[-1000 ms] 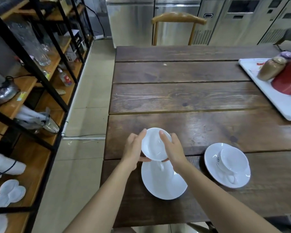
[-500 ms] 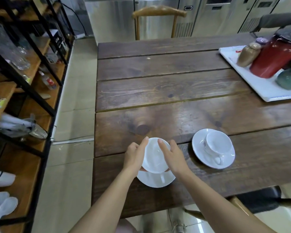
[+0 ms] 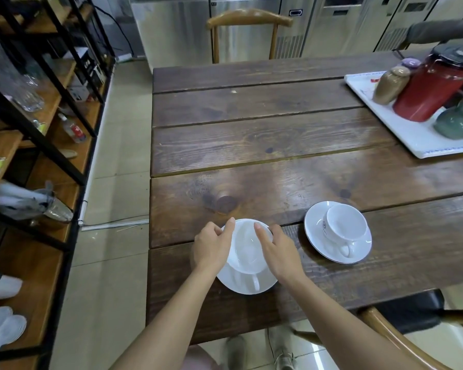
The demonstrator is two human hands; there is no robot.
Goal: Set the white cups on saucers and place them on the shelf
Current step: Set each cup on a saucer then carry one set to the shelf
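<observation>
A white cup (image 3: 247,247) sits in a white saucer (image 3: 247,285) near the table's front left corner, its handle pointing toward me. My left hand (image 3: 211,247) grips the cup's left rim and my right hand (image 3: 277,251) grips its right rim. To the right, a second white cup (image 3: 344,222) rests on its own saucer (image 3: 316,231), untouched. The wooden shelf (image 3: 46,263) with black metal posts stands along the left side of the room.
A white tray (image 3: 412,137) at the table's right edge carries a red jug (image 3: 433,86), a brown jar and green pots. Wooden chairs stand at the far end (image 3: 249,17) and front right (image 3: 393,335). Glassware, bottles and white dishes fill the shelf.
The cup has come down between both hands onto the saucer; a second ago it was held higher above it. My view has shifted a little.
</observation>
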